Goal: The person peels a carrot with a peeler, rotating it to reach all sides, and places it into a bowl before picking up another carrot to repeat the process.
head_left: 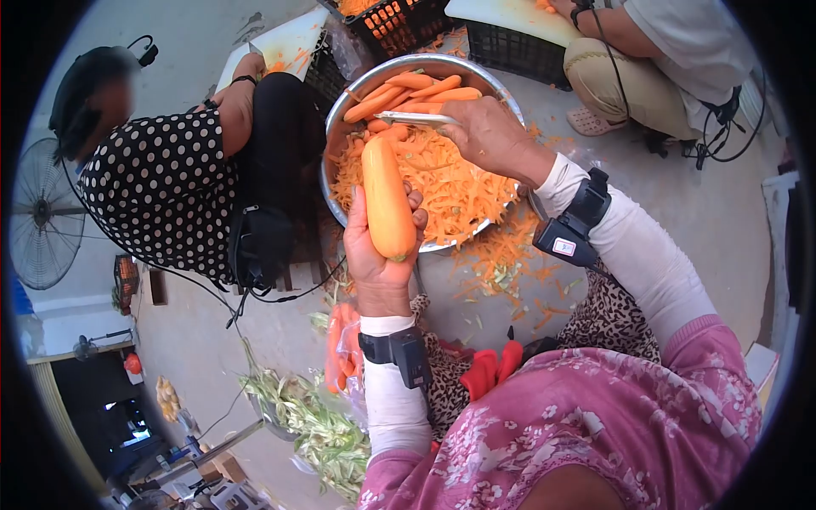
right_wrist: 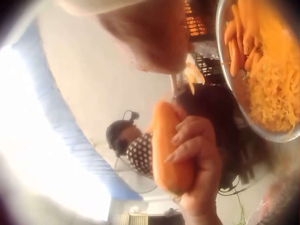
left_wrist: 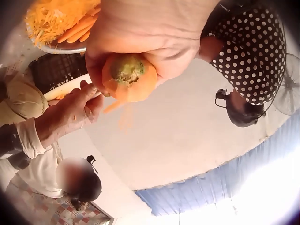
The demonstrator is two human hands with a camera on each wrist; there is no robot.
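Evidently, the left hand curls round a thick carrot from beneath, probably leaving its upper side bare for the peeler, which the right hand grips near the carrot's far end. Below both hands stands a basin of shreds, presumably to catch peelings. Just behind the right hand, a wrist device bears a white label (its print too small to read).

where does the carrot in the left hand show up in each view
Head: the carrot is just above and left of centre, in the left hand.
Left wrist: upper half, slightly left of centre, seen end-on.
Right wrist: lower half, slightly right of centre.
Shared landmark: the black polka-dot top, visible in all three.
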